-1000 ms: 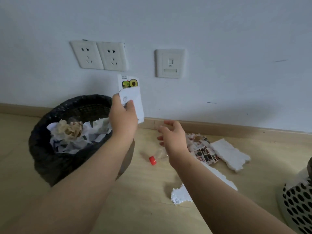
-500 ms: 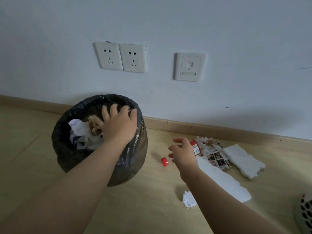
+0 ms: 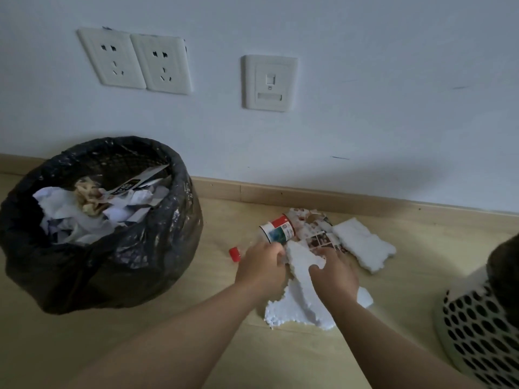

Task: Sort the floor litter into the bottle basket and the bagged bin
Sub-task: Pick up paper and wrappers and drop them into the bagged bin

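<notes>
My left hand (image 3: 261, 266) and my right hand (image 3: 335, 275) are both down on the long white foam piece (image 3: 302, 299) on the floor. My right hand grips its upper part, thumb over the top. The fingers of my left hand curl at the foam's upper left edge. Just beyond my left hand lies a clear bottle (image 3: 278, 231) with a red cap (image 3: 234, 254) and a red and white label. A second foam slab (image 3: 363, 242) and a printed wrapper (image 3: 320, 238) lie behind. The black bagged bin (image 3: 179, 178) stands at the left, full of paper. The perforated white basket (image 3: 477, 332) is at the right edge.
A white wall with two sockets (image 3: 134, 61) and a data plate (image 3: 269, 82) rises behind the litter, with a wooden skirting board (image 3: 309, 196) at its foot. Something dark (image 3: 505, 273) shows above the basket. Bare wooden floor lies in front of the bin.
My left hand put the white card into the bin, let go and swung right to the litter. My right hand dropped onto the long foam piece. The view moved closer.
</notes>
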